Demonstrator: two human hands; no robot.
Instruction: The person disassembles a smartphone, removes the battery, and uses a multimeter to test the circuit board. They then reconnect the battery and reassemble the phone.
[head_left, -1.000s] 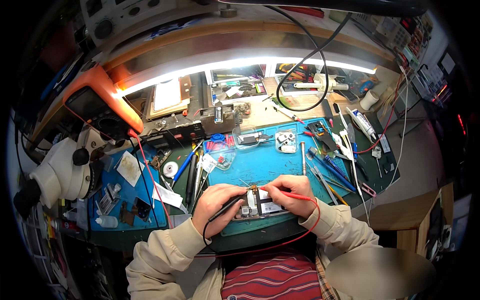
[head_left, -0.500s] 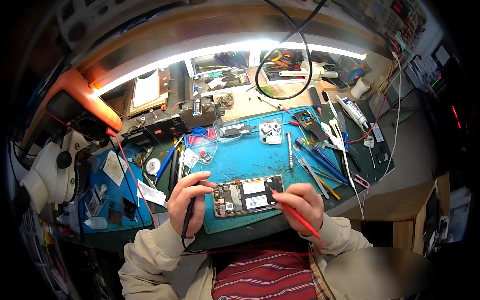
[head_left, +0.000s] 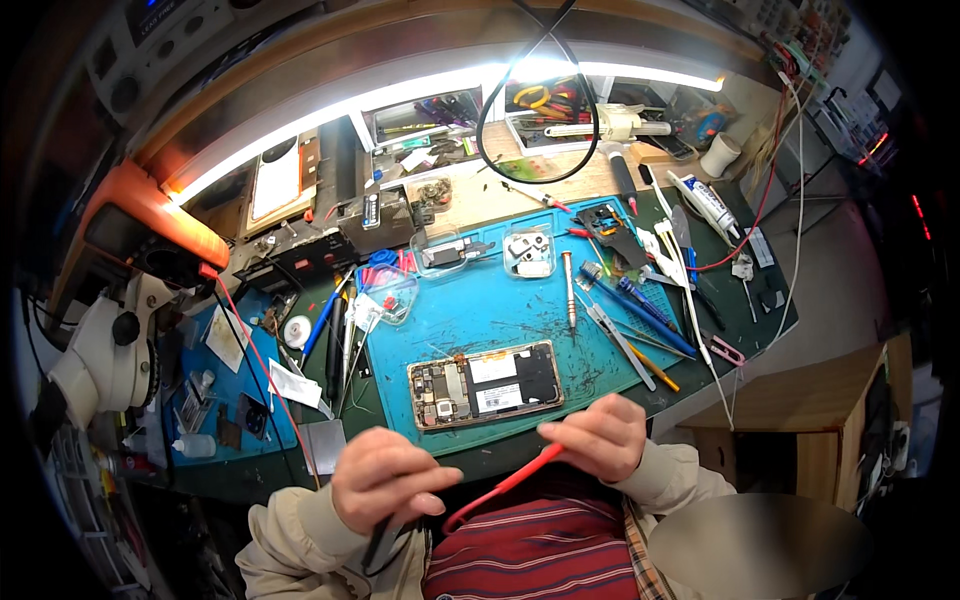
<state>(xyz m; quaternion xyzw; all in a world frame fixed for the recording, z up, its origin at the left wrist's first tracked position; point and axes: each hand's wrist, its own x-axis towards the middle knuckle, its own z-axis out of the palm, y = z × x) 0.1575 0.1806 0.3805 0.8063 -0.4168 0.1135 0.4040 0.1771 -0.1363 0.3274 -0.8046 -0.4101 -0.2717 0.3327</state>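
Observation:
An opened phone point(head_left: 485, 385) lies face down on the blue mat point(head_left: 450, 310), its board, shielding and battery exposed. Below it, near the bench's front edge, my left hand point(head_left: 390, 478) holds a black test probe point(head_left: 380, 545) loosely, some fingers stretched out. My right hand point(head_left: 598, 436) grips a red test probe point(head_left: 515, 480) by one end. Neither hand touches the phone. An orange multimeter point(head_left: 150, 225) with leads stands at the left.
A white microscope point(head_left: 95, 365) stands at the left. Tweezers point(head_left: 620, 345), screwdrivers point(head_left: 570, 310), pens, and plastic boxes of parts point(head_left: 530, 253) lie around the mat. A lit strip lamp point(head_left: 300, 120) spans the back, with a black cable loop point(head_left: 540, 180) hanging before it.
Both hands have drawn back from the phone toward my body, still holding the probes. The phone is now fully uncovered by them, and the view has shifted.

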